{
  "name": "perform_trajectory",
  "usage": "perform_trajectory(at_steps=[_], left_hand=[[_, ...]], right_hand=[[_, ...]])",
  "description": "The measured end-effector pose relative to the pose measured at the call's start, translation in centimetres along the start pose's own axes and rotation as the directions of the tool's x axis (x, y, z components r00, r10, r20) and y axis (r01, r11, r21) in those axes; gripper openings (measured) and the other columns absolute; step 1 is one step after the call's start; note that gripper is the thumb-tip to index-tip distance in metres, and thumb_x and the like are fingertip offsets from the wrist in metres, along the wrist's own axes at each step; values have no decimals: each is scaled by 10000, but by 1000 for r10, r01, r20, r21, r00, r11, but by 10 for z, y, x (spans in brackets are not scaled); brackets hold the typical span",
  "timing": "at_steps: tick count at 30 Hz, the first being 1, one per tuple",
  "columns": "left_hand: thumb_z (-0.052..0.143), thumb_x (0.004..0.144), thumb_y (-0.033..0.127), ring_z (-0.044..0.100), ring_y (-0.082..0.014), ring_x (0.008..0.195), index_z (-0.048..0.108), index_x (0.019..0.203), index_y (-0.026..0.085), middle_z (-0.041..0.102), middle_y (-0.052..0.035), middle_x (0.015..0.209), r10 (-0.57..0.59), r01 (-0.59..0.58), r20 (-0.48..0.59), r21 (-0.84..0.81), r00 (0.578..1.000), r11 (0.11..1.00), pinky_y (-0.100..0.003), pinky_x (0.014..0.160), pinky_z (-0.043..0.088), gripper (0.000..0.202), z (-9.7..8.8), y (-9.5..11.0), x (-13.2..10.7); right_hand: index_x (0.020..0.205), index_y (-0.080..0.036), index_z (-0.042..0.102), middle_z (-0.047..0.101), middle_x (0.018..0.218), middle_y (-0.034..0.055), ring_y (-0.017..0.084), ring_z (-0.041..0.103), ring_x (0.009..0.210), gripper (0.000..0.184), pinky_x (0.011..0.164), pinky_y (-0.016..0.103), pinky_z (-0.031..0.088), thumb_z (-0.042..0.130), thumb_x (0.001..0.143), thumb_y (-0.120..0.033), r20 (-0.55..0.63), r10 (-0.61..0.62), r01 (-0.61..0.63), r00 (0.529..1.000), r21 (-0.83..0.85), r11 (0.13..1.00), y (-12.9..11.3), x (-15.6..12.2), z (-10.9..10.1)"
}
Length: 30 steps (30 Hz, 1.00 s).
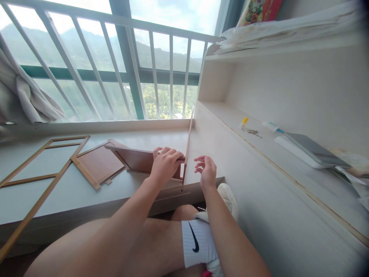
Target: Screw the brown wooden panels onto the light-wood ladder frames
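My left hand (165, 163) is wrapped over the top edge of a brown framed wooden panel (138, 159), which stands tilted on its long edge on the white ledge. Against the panel's right end is a narrow wooden frame (188, 144), seen nearly edge-on and rising towards the window. Just right of that frame, apart from it, is my right hand (206, 170) with thumb and fingers bent together; whatever they pinch is too small to make out. A second brown panel (100, 161) with lighter side strips lies left of the held one.
An open wooden frame (43, 179) lies on the white ledge (95, 204) at left, reaching past its front edge. Railings (171, 77) border the window. On the right shelf sit a yellow-capped item (244, 122), small metal hardware (252, 132), a tube (272, 127) and a tablet-like slab (314, 148).
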<state>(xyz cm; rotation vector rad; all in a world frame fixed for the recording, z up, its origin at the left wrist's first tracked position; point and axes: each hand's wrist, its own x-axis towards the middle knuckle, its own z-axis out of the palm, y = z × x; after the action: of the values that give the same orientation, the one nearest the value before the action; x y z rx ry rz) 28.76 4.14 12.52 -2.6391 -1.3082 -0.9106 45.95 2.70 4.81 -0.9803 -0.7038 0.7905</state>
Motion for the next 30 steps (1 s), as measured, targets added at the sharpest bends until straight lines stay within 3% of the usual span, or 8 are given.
perform_trajectory(at_steps=[9, 17, 20, 22, 24, 27, 29, 30], left_hand=[[560, 923, 349, 542, -243, 1055, 651, 1077, 309, 692, -31, 1015, 30, -29, -11, 35, 1000, 999, -471, 1029, 200, 183, -4, -8, 2], [562, 902, 326, 502, -289, 1110, 645, 1116, 290, 605, -83, 1147, -67, 106, -207, 184, 976, 977, -483, 1017, 270, 232, 0, -12, -21], [555, 892, 360, 498, -298, 1094, 629, 1117, 272, 578, -102, 1138, -110, 171, -286, 198, 952, 965, -466, 987, 327, 253, -2, -17, -28], [537, 894, 378, 516, -295, 1069, 622, 1069, 259, 591, -96, 1099, -121, 172, -302, 151, 945, 973, -447, 956, 359, 228, -5, -21, -30], [485, 920, 383, 566, -253, 954, 612, 962, 245, 628, -66, 980, -103, 114, -230, 35, 968, 993, -382, 875, 405, 192, -8, -23, -32], [382, 965, 405, 572, -172, 694, 579, 857, 239, 623, -11, 751, -78, 79, 11, -134, 997, 988, -280, 691, 407, 279, -4, -19, -37], [336, 979, 421, 566, -154, 627, 583, 826, 239, 612, 0, 676, -76, 103, 182, -142, 980, 985, -265, 626, 367, 343, 2, -11, -42], [327, 980, 423, 577, -157, 629, 590, 798, 235, 618, -6, 664, -71, 107, 254, -129, 965, 986, -268, 614, 347, 370, 5, -6, -45]], right_hand=[[904, -206, 550, 650, 741, 3, 112, 538, 550, 162, 471, 235, 484, 482, 797, -307, -80, 77, -71, 994, 70, 995, 3, 7, -1], [674, -201, 521, 348, 504, -84, 72, 239, 410, 62, 376, 194, 199, 479, 628, -208, -103, 109, -109, 989, 8, 994, 7, 8, -1], [699, -199, 567, 353, 505, -77, 93, 277, 446, 52, 399, 206, 217, 530, 666, -214, -128, 47, -53, 991, -47, 997, -11, 3, 0], [746, -196, 601, 433, 555, -54, 105, 340, 485, 73, 431, 219, 269, 549, 720, -239, -122, -77, 56, 990, -171, 984, -38, 2, 2], [788, -194, 620, 510, 608, -32, 115, 404, 519, 115, 485, 233, 329, 540, 787, -277, -48, -255, 222, 966, -354, 909, -76, 5, 1], [839, -205, 641, 576, 649, -11, 139, 509, 577, 169, 554, 245, 386, 515, 845, -318, 56, -445, 388, 894, -593, 705, -143, 23, -9], [857, -210, 656, 617, 665, 7, 164, 579, 643, 162, 620, 258, 409, 530, 839, -309, 97, -483, 359, 870, -796, 487, -183, 45, -24], [856, -212, 667, 635, 669, 22, 180, 595, 667, 156, 633, 266, 408, 543, 830, -305, 90, -465, 280, 881, -891, 357, -200, 58, -35]])
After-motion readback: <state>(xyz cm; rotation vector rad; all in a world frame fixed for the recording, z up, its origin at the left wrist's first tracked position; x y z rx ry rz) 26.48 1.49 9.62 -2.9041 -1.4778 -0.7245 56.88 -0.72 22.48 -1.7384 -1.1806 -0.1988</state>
